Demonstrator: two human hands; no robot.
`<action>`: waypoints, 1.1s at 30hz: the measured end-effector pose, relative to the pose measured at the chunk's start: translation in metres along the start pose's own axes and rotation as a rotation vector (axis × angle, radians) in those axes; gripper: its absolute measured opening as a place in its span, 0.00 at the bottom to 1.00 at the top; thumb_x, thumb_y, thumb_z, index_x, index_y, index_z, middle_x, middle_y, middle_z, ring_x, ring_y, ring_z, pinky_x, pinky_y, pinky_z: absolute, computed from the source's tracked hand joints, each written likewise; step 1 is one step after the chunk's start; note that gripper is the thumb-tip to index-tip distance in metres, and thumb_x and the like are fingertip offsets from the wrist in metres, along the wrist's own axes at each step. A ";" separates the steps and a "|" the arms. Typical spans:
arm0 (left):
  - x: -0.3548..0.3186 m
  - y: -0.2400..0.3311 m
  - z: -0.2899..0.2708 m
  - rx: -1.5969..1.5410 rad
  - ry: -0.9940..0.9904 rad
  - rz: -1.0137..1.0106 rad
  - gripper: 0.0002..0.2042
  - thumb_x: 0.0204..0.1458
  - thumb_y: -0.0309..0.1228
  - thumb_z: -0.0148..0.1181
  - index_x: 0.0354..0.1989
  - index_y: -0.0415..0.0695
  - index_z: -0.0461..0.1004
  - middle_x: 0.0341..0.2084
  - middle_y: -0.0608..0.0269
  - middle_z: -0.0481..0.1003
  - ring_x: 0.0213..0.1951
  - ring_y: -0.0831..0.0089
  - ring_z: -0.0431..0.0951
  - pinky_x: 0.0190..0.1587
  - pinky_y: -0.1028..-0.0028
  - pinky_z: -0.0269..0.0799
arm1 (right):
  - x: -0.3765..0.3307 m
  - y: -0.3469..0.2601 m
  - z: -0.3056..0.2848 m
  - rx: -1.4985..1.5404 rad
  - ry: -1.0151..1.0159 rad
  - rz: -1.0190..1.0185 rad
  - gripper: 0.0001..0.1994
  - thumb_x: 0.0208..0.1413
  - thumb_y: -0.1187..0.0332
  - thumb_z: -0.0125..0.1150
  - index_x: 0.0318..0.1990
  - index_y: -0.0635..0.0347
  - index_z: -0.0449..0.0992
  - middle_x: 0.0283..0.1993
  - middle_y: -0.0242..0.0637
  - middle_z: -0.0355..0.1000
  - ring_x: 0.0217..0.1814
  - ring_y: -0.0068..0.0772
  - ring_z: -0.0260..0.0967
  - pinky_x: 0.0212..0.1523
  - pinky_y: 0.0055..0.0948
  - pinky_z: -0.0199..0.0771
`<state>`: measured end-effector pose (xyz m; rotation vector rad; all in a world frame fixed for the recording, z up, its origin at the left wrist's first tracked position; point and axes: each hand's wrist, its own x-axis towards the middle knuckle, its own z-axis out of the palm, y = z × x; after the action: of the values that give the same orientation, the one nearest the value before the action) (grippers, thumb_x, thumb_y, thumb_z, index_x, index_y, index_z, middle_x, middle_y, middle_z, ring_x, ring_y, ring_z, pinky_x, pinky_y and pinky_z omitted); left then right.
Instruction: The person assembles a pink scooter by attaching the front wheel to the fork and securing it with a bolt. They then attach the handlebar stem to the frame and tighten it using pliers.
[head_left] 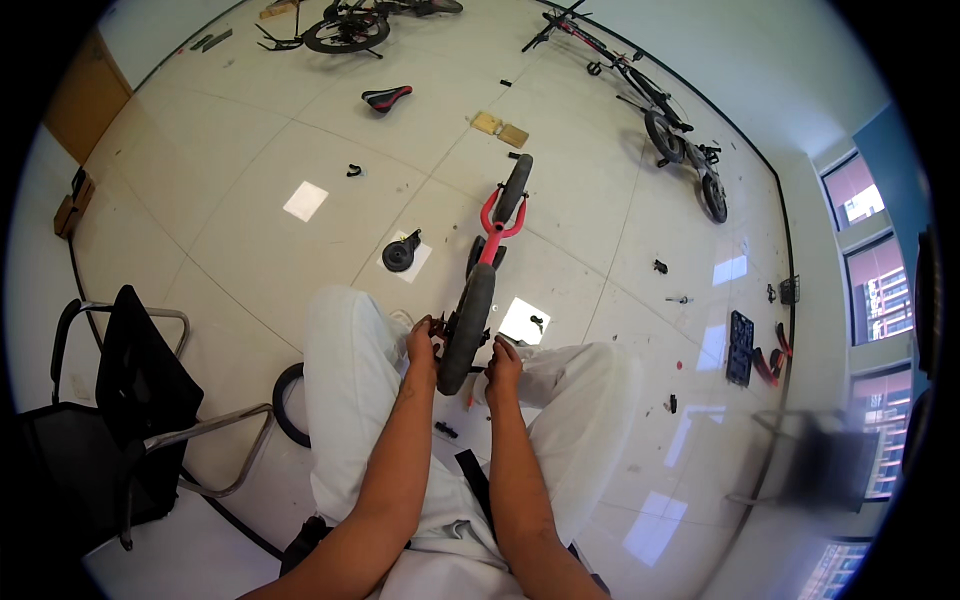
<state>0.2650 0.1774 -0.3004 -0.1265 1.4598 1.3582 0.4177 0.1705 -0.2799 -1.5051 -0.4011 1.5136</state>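
Red-framed small bicycle (490, 250) dead ahead, pointing 12 o'clock. Far wheel (516, 185) in red fork (487, 213); near wheel (467, 335) flanked by left hand (424, 345) and right hand (503, 362), fingers drawn in; exact hold can't be told. Judged partway: wheels look mounted, fastening probably unfinished. Loose: saddle (386, 98) 11 o'clock, tyre (280, 400) 8.

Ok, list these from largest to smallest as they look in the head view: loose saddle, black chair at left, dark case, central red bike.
1. Black chair at left
2. Central red bike
3. Dark case
4. Loose saddle
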 end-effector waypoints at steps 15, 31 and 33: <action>-0.187 0.141 0.036 0.784 -0.581 0.923 0.14 0.49 0.22 0.56 0.46 0.41 0.73 0.45 0.63 0.73 0.47 0.71 0.72 0.48 0.73 0.66 | -0.100 -0.127 0.044 0.099 -0.284 -0.410 0.16 0.61 0.74 0.44 0.55 0.68 0.61 0.43 0.45 0.72 0.36 0.27 0.73 0.36 0.22 0.74; -0.202 0.113 0.034 0.867 -0.453 1.241 0.10 0.49 0.21 0.56 0.41 0.37 0.73 0.50 0.56 0.68 0.44 0.69 0.72 0.47 0.71 0.67 | -0.140 -0.124 0.067 0.033 -0.291 -0.435 0.14 0.58 0.70 0.46 0.46 0.71 0.70 0.35 0.48 0.74 0.36 0.34 0.74 0.39 0.29 0.72; -0.188 0.112 0.032 0.848 -0.462 1.325 0.11 0.50 0.21 0.55 0.42 0.37 0.71 0.49 0.56 0.69 0.43 0.68 0.72 0.47 0.71 0.66 | -0.150 -0.136 0.063 0.020 -0.355 -0.377 0.15 0.58 0.68 0.47 0.46 0.71 0.70 0.32 0.50 0.74 0.33 0.39 0.75 0.37 0.31 0.73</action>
<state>0.2846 0.1359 -0.0839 1.8351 1.5709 1.3816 0.3834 0.1473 -0.0721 -1.0669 -0.8262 1.4686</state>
